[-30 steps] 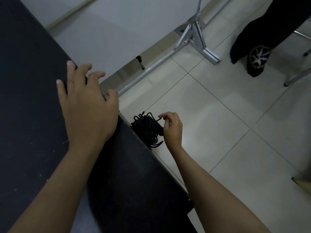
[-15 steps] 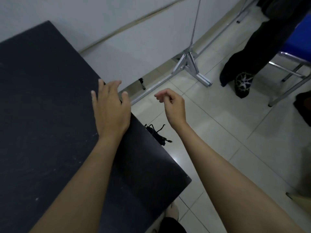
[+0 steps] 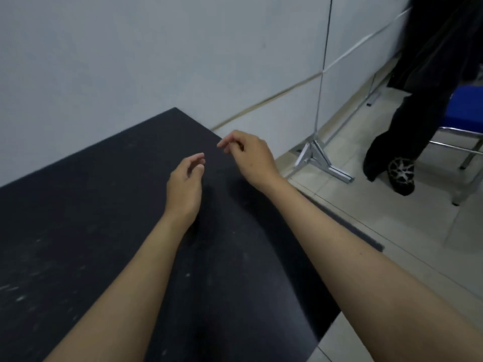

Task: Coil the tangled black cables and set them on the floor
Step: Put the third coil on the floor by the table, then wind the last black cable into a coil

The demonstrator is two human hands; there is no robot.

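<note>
Both my hands hover over the black table [image 3: 91, 218]. My left hand [image 3: 187, 180] is near the table's middle, fingers loosely curled and holding nothing. My right hand [image 3: 248, 155] is just to its right, near the table's far corner, fingers also loosely curled and empty. The black cables are out of sight; the table and my right arm hide the floor spot beside the table.
A white wall runs behind the table. A metal stand foot [image 3: 321, 160] sits on the tiled floor [image 3: 392, 231] to the right. Further right stands a person in dark trousers [image 3: 407, 121] and a patterned shoe [image 3: 401, 175], beside a blue chair [image 3: 467, 108].
My right hand let go of the coiled cables on the floor and rose over the table. The view lifted, so the cables dropped out of sight. My left hand lifted off the table edge.
</note>
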